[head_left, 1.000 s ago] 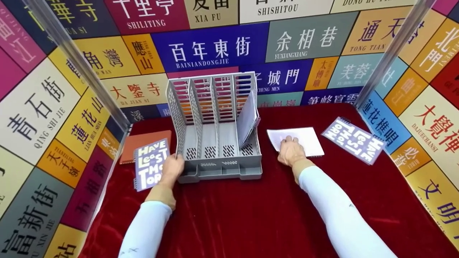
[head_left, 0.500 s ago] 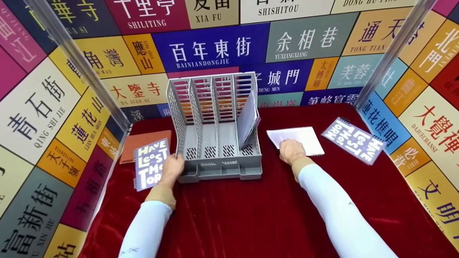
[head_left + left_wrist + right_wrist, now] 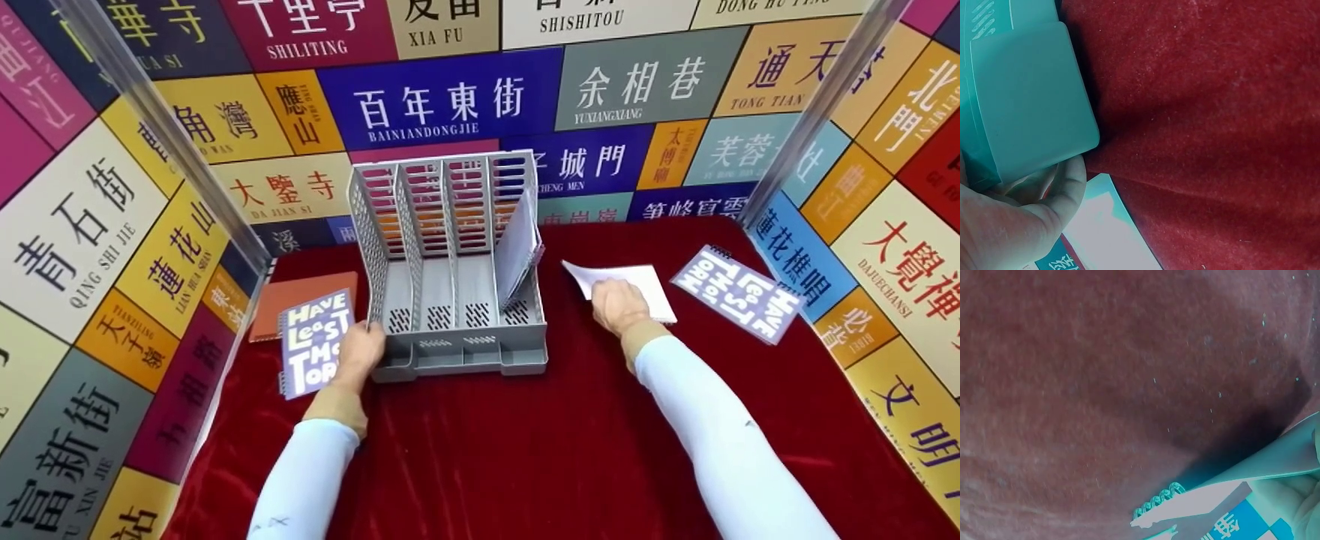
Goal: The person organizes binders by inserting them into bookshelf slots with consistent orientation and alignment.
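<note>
A grey file organizer (image 3: 465, 341) with upright dividers stands on the red cloth. My left hand (image 3: 358, 352) grips its front left corner; in the left wrist view, the fingers (image 3: 1069, 183) curl against the edge of the organizer (image 3: 1036, 95). To the right, my right hand (image 3: 621, 306) pinches a white-paged spiral notebook (image 3: 651, 285), whose left corner curls up. The right wrist view has the notebook's (image 3: 1196, 503) wire coil, a bent sheet and a shadow on the cloth, with the fingers (image 3: 1292, 498) at its side.
In the organizer's right compartment leans another notebook (image 3: 517, 251). A purple lettered notebook (image 3: 311, 334) overlaps a brown book (image 3: 289, 289) at left. Another purple lettered notebook (image 3: 739, 292) lies at far right. A sign-patterned wall (image 3: 450, 97) encloses the back and sides.
My right hand has shifted slightly right, and the white notebook's left corner has curled up more. My left hand and the organizer stay in place.
</note>
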Available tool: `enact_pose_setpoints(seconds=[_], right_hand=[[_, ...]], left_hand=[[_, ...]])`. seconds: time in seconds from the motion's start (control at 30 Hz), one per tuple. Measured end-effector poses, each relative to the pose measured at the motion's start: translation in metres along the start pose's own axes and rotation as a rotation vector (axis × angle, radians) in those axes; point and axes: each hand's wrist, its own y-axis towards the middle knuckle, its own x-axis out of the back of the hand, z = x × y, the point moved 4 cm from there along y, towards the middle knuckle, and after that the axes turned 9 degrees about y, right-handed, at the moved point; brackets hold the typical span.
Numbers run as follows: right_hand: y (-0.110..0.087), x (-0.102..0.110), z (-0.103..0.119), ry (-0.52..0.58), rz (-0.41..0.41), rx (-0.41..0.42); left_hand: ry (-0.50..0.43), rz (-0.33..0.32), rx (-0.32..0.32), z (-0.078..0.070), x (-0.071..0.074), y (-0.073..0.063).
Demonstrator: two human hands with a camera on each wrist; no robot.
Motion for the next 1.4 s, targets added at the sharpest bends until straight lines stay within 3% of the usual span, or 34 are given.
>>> enact_pose_setpoints(seconds=[0.13, 0.2, 0.27, 0.6, 0.83, 0.97, 1.2, 1.33, 1.4], right_hand=[[-0.001, 0.01, -0.001, -0.012, -0.032, 0.008], [-0.002, 0.015, -0.001, -0.018, -0.042, 0.009], [-0.002, 0.019, -0.001, -0.019, -0.054, 0.006], [-0.006, 0.038, -0.003, -0.065, -0.149, -0.005], [-0.006, 0.05, -0.002, -0.048, -0.196, -0.025], [-0.007, 0.058, -0.002, -0.024, -0.226, -0.049], [-0.01, 0.068, -0.002, 0.019, -0.282, -0.097], [-0.013, 0.072, -0.001, 0.048, -0.326, -0.1], [-0.015, 0.073, 0.0, 0.053, -0.343, -0.1]], left_hand=[[0.008, 0.002, 0.005, 0.004, -0.004, 0.004], [0.043, -0.004, 0.03, 0.014, -0.015, 0.019], [0.037, 0.002, 0.033, 0.011, -0.012, 0.016], [-0.019, 0.042, 0.066, -0.043, 0.028, -0.04], [-0.011, 0.038, 0.066, -0.048, 0.031, -0.047], [-0.035, 0.046, 0.052, -0.039, 0.026, -0.037], [0.008, -0.004, 0.041, 0.007, -0.008, 0.011], [0.017, 0.003, 0.037, 0.012, -0.013, 0.016], [-0.002, 0.03, 0.04, 0.002, -0.004, 0.005]])
